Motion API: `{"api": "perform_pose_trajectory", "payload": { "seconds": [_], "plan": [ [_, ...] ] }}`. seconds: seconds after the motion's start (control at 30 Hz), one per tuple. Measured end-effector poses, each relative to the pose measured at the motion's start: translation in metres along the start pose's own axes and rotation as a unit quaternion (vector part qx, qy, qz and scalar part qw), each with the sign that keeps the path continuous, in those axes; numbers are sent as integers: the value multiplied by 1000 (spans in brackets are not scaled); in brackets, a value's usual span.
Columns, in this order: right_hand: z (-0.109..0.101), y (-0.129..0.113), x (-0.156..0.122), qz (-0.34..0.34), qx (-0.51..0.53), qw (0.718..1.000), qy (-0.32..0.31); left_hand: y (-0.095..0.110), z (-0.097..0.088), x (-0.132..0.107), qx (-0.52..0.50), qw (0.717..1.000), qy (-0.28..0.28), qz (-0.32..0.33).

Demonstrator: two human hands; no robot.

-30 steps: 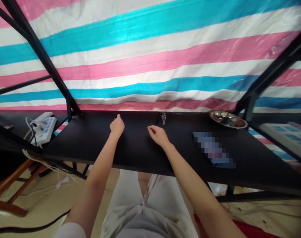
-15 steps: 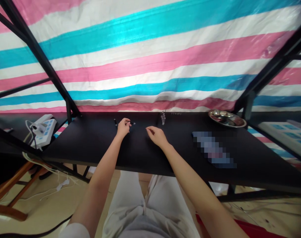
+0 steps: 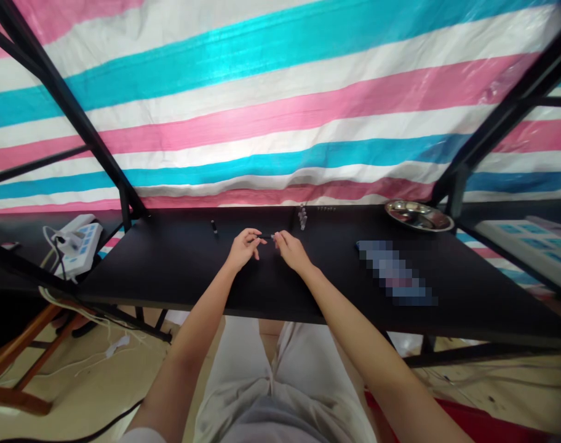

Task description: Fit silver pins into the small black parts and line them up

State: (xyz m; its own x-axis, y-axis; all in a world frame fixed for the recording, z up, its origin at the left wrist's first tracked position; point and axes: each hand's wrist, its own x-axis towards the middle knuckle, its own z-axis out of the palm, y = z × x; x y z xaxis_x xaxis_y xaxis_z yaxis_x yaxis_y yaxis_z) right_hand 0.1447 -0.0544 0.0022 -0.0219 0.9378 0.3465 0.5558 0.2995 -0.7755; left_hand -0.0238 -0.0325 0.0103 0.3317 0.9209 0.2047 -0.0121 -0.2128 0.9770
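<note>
Pen-like stick (image 3: 264,236), small, thin and dark, sits between the two hands, just above the black surface (image 3: 183,271). The left hand (image 3: 243,247) pinches its left end with thumb and forefinger, the other fingers loosely curled. The right hand (image 3: 290,249) meets the stick at its right end with its fingertips; whether those fingers actually grip it or only touch it is too small to tell. Both hands are close together, almost touching, near the middle of the surface.

A second small dark stick (image 3: 214,227) lies flat on the surface, behind and to the left of the left hand, apart from it. Behind the right hand, near the far edge, stands a little cluster of clear pieces (image 3: 302,217), and just to the right of that a short row of tiny dark bits (image 3: 325,209). Further right of the right hand lies a flat blurred item (image 3: 393,271), and beyond it, at the far right corner, a shiny metal dish (image 3: 417,215). Well to the left of the left hand, off the surface, a white power strip (image 3: 80,239) with cables rests on a lower ledge. A striped pink, blue and white sheet (image 3: 280,104) hangs behind everything.
</note>
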Motion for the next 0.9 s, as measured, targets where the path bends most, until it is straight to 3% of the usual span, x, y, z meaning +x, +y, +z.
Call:
{"api": "perform_pose_trajectory", "payload": {
  "seconds": [0.3, 0.9],
  "plan": [
    [1, -5, -2, -1, 43, 999, 8, 4, 3, -2, 5, 1000, -25, -1],
    [1, -5, -1, -47, 6, 998, 33, 3, 3, 0, 27, 1000, 4, -10]
  ]
}}
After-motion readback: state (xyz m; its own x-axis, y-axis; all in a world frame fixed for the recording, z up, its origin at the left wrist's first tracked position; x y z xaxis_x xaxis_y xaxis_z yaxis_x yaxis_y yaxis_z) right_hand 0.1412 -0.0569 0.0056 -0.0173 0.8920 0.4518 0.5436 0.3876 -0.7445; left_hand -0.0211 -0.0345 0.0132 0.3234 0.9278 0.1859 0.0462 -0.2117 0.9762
